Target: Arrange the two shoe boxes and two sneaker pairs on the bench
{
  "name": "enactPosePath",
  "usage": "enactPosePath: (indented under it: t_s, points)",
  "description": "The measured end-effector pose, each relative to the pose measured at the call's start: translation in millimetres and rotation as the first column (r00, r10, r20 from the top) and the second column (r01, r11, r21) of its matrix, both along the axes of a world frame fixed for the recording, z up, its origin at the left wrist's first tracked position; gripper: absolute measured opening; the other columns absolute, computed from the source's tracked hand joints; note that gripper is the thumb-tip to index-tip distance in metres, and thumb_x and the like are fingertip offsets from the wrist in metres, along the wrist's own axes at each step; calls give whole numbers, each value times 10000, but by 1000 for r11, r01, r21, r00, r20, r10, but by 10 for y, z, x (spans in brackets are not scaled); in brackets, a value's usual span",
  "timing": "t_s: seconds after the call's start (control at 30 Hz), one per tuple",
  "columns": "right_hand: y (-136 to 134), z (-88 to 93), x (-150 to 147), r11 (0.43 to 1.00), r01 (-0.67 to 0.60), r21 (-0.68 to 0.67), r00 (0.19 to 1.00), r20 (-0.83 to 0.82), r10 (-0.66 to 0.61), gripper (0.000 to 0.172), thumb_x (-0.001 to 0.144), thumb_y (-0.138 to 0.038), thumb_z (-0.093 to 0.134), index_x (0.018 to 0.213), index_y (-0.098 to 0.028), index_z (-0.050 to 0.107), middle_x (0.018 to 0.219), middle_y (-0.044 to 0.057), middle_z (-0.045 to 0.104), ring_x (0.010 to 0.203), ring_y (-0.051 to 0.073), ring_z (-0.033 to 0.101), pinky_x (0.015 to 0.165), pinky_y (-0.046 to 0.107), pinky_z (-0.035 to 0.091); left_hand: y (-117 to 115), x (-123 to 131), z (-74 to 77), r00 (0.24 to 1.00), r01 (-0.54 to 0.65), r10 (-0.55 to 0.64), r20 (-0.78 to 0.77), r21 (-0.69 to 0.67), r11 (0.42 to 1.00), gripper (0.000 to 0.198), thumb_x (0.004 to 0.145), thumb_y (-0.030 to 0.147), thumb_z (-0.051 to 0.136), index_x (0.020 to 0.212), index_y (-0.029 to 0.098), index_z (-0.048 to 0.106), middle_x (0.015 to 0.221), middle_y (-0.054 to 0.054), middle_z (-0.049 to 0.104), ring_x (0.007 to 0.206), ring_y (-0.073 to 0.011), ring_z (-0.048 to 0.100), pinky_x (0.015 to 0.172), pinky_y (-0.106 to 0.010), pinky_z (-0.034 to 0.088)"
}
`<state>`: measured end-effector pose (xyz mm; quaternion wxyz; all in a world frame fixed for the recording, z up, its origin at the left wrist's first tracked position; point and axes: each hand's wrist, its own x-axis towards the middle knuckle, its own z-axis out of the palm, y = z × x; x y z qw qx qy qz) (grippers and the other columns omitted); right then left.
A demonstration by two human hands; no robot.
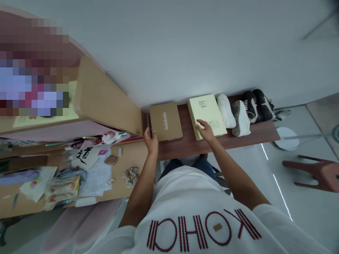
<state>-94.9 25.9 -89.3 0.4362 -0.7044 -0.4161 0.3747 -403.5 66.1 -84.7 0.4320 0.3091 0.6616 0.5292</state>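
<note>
My left hand (151,141) is at the near left corner of a brown shoebox (166,120) marked "balabala". Its thumb and fingers are apart, with a narrow dark strip showing between them; I cannot tell what the strip is. Over the near part of a pale yellow shoebox (208,111) hovers my right hand (206,131), fingers spread and holding nothing. Whether its fingertips touch the lid is unclear. Both boxes lie on a dark wooden bench (185,123) against the wall, with a gap between them.
Right of the boxes are white shoes (226,110), a grey-and-white shoe (241,118) and black shoes (261,106). A cluttered desk (144,155) with papers (97,176) stands at left, below a raised brown panel (106,98). A reddish-brown stool (321,173) is on the right floor.
</note>
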Motion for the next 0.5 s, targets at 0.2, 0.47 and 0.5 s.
enactPosePath:
  t_s: [0.2,0.47,0.5]
  points:
    - [-94,169,977,992,118,-34,972,208,-109,700,893,-731,616,1309,-177,709,1360,190,693,1296,369,612,1140,565,486,-44,1204,177,945,251,-249,212,18,968,405,855,141,813,1231,253,711,1492,-89,643,1548,-278,445,1279,-382,345]
    - [95,-29,1421,977,66,-203,966,257,-12,768,886,-491,689,1491,-39,549,1492,270,605,1407,406,575,1238,523,413,-124,2103,-360,921,333,-276,275,-192,923,585,818,318,886,1349,253,651,1591,-130,565,1581,-318,394,1275,-421,347]
    - [128,-58,1430,972,61,-228,971,239,-5,785,880,-476,700,1506,-34,528,1510,273,592,1430,407,560,1252,514,402,-121,2140,-439,932,308,-242,272,-235,922,564,829,356,873,1339,248,657,1605,-130,554,1598,-313,367,1277,-415,342]
